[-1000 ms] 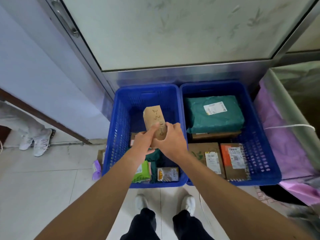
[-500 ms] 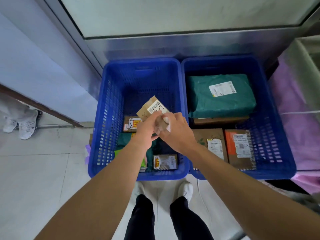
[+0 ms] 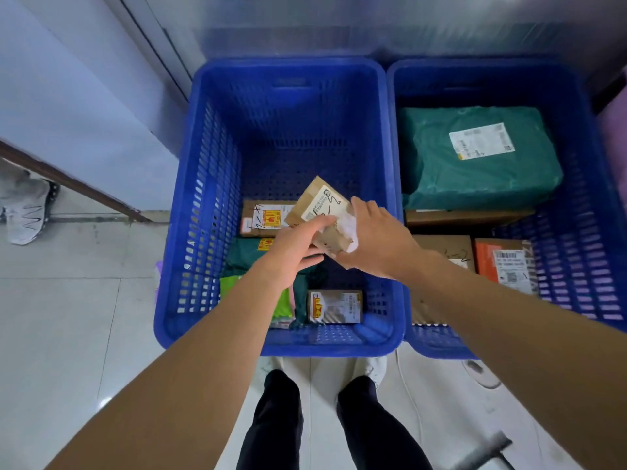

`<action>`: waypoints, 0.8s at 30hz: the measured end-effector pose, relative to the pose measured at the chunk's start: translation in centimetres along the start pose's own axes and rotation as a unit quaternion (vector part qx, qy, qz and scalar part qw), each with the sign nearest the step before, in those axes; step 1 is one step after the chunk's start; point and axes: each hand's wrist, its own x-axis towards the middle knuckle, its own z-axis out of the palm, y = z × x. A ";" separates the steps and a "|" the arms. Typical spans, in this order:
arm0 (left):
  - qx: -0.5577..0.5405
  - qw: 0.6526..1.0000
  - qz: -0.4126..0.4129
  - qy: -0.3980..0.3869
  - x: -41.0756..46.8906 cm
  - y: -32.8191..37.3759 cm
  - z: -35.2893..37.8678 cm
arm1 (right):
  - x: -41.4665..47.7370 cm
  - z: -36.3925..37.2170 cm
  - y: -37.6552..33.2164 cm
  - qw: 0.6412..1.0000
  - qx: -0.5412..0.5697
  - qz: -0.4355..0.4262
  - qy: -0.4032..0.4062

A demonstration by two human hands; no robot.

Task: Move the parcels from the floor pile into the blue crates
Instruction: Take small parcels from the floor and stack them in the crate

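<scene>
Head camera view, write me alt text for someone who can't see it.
Both hands, left hand and right hand, hold a small cardboard parcel tilted above the left blue crate, which has several small parcels at its near end. The right blue crate beside it holds a large green parcel and boxes.

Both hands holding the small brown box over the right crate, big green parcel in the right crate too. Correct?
Not quite. The head view shows the left hand and right hand holding the small brown box over the left crate. The big green parcel does lie in the right crate.
</scene>
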 end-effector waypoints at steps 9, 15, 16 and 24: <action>0.225 0.970 0.072 0.053 5.0 -5.6 -3.0 | 3.7 7.3 0.1 0.987 -0.152 0.013 -0.058; 0.439 0.896 0.065 0.022 9.0 -7.8 -4.4 | 5.5 10.0 0.6 0.961 -0.253 -0.005 -0.115; 0.466 0.882 0.063 0.012 9.6 -8.1 -4.4 | 5.7 10.6 0.7 0.956 -0.264 -0.003 -0.126; 0.543 0.837 0.067 -0.013 12.8 -8.9 -4.7 | 8.0 13.5 0.9 0.943 -0.285 0.029 -0.171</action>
